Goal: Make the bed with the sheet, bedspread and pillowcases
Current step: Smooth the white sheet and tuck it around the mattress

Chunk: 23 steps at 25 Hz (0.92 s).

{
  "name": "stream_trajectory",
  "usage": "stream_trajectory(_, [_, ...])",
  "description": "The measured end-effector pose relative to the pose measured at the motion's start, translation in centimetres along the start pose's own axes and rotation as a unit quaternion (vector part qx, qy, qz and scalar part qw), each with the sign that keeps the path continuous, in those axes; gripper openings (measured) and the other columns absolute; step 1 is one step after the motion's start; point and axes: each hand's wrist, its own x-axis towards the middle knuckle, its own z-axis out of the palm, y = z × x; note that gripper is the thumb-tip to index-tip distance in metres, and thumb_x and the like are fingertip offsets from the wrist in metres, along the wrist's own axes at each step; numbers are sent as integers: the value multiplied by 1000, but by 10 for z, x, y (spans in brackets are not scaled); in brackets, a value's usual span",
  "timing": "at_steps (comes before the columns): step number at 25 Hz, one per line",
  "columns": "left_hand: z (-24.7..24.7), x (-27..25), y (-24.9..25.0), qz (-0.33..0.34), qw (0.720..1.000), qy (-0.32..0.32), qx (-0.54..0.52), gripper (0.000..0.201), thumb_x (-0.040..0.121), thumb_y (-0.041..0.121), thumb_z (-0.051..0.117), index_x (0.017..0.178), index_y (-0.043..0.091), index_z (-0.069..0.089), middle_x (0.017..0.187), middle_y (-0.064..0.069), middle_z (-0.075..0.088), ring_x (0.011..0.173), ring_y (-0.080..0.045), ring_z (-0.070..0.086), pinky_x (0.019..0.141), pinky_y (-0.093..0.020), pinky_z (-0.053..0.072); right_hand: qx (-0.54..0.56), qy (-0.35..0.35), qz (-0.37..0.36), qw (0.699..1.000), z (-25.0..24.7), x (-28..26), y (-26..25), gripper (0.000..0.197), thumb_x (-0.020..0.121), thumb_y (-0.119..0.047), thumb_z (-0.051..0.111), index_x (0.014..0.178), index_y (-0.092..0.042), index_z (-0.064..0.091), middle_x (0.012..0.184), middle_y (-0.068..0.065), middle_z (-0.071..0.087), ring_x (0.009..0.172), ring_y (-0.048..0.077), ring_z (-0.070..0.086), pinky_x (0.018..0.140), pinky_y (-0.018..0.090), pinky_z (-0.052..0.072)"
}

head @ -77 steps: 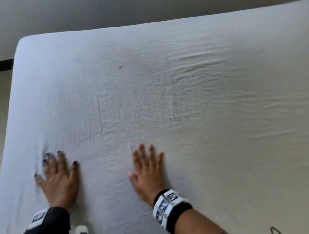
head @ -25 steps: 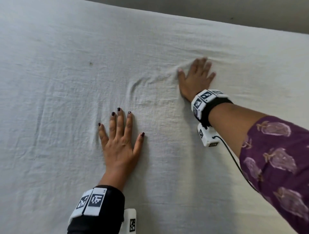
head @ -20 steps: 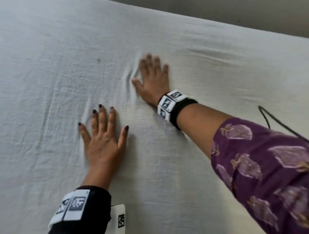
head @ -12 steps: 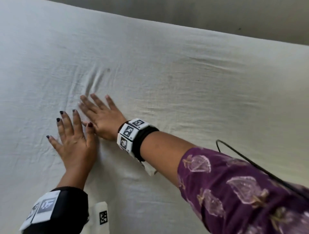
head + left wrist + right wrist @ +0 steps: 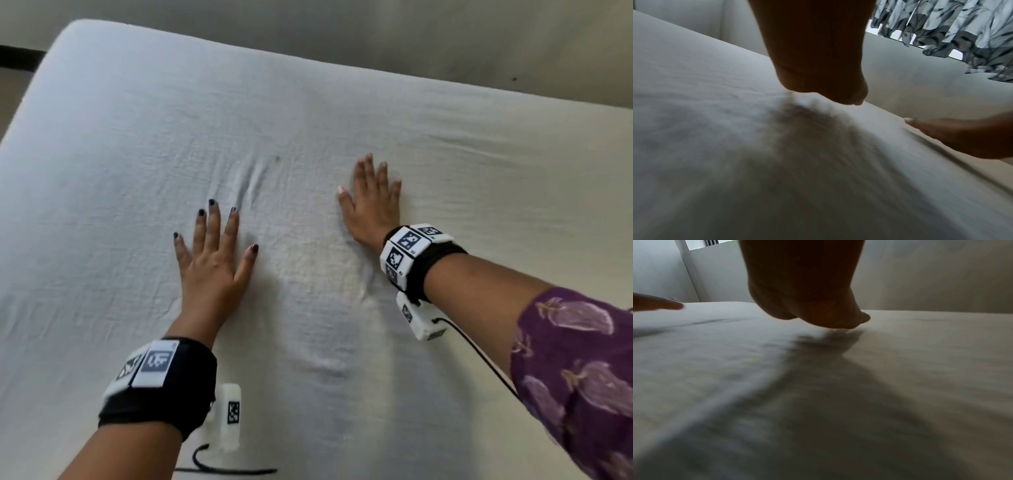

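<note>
A white sheet (image 5: 342,120) covers the whole mattress and is lightly creased. My left hand (image 5: 212,250) lies flat on it at centre left, fingers straight and spread, palm down. My right hand (image 5: 373,202) presses flat on the sheet further out to the right, fingers together. A small ridge of wrinkles (image 5: 251,181) stands just beyond my left fingertips. In the left wrist view the heel of my left hand (image 5: 818,73) rests on the sheet (image 5: 694,113), with the right hand (image 5: 962,136) at the edge. The right wrist view shows my right palm (image 5: 807,305) on the sheet (image 5: 920,353).
The rounded far-left corner of the mattress (image 5: 78,31) meets a pale wall (image 5: 376,34). A dark cable (image 5: 226,469) trails on the sheet near my left wrist. A leaf-patterned curtain (image 5: 951,24) hangs beyond the bed in the left wrist view.
My right hand has swept from beside my left hand back out to the right across the sheet. The left hand has stayed flat. The view has shifted to show the mattress corner.
</note>
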Motion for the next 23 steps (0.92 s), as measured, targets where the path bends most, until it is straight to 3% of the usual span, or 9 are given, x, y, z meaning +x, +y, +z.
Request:
stream_trajectory(4, [-6, 43, -44, 75, 995, -22, 61, 75, 86, 63, 7, 154, 31, 11, 163, 1, -1, 150, -18, -1, 118, -49, -8, -18, 9, -28, 999, 28, 13, -82, 66, 100, -47, 24, 153, -12, 1, 161, 4, -8, 147, 28, -12, 115, 49, -10])
stream_trajectory(6, [-16, 56, -88, 81, 993, -10, 84, 74, 87, 63, 9, 154, 31, 13, 163, 0, 3, 150, -19, 4, 119, -49, -5, -35, 13, -29, 999, 44, 20, -136, 69, 99, -49, 24, 153, -11, 2, 161, 6, -7, 147, 30, -10, 115, 49, -10])
stream_trajectory(11, [-60, 74, -201, -24, 997, 35, 62, 72, 90, 59, 13, 153, 26, 18, 163, -4, 7, 149, -22, 7, 118, -51, -1, -76, -20, -182, 980, 72, 14, -267, 71, 98, -52, 24, 153, -15, -2, 161, 2, -9, 146, 28, -13, 116, 51, -4])
stream_trajectory(15, [-85, 71, -238, -112, 991, 70, 25, 70, 92, 54, 21, 153, 19, 22, 162, -10, 8, 149, -27, 7, 116, -59, 1, -77, -63, -286, 953, 71, 10, -330, 65, 101, -48, 21, 153, -17, -3, 161, 0, -10, 147, 21, -12, 117, 48, -2])
stream_trajectory(16, [-89, 75, -234, -118, 989, 83, 15, 71, 92, 53, 21, 153, 16, 22, 162, -11, 8, 149, -29, 7, 115, -61, 1, -52, -50, -262, 962, 65, 17, -325, 65, 102, -47, 22, 153, -16, -3, 161, 0, -10, 147, 20, -11, 117, 49, -2])
stream_trajectory(19, [-87, 95, -192, -18, 995, 87, 39, 72, 91, 55, 21, 153, 19, 19, 162, -10, 6, 149, -29, 7, 115, -57, -1, 19, 38, -39, 998, 34, 52, -260, 64, 101, -46, 18, 152, -13, -3, 160, 4, -9, 147, 24, -8, 115, 49, -3])
stream_trajectory(21, [-76, 109, -155, 41, 996, 64, 37, 72, 91, 57, 19, 154, 24, 13, 162, -7, 3, 150, -26, 4, 116, -54, -3, 21, 82, 83, 993, 11, 71, -194, 63, 102, -44, 17, 152, -10, 0, 161, 6, -7, 147, 27, -6, 115, 53, -2])
stream_trajectory(23, [-61, 119, -137, 48, 997, 29, 46, 68, 95, 58, 20, 154, 27, 6, 163, -4, -5, 150, -22, -3, 118, -50, -7, 32, 80, 151, 985, -5, 84, -145, 64, 102, -43, 21, 153, -7, 3, 161, 7, -7, 147, 29, -7, 115, 57, -3])
